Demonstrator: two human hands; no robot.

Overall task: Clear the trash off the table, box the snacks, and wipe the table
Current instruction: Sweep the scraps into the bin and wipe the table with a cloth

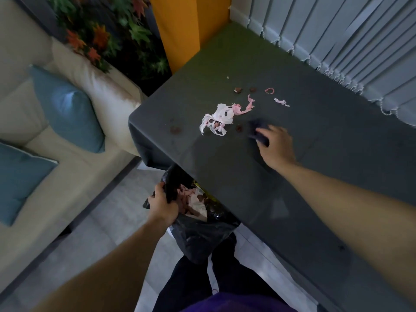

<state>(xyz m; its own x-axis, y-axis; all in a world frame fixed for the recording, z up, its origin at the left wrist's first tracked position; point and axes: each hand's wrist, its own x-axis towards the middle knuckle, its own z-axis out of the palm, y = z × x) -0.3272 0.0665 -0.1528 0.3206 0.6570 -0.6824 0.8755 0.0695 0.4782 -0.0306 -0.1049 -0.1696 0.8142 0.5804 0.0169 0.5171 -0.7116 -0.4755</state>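
Observation:
On the dark grey table (225, 167) lies a torn white and pink tissue (217, 119), with pink scraps (248, 105) and a small pink loop (269, 91) further back. Dark cookie bits (238, 90) and round crumbs (176, 129) are scattered around them. My right hand (275, 145) rests on the table just right of the tissue, shut on a dark cloth (258, 131), which is blurred. My left hand (163, 204) grips the rim of a black trash bag (198, 235) held below the table's near edge; pink and white trash shows inside it.
A beige sofa (74, 158) with blue cushions (67, 109) stands to the left. Vertical blinds (337, 37) run along the table's far right side. A yellow pillar (180, 30) and artificial leaves (105, 34) stand behind the table. My dark trouser legs (213, 278) are below.

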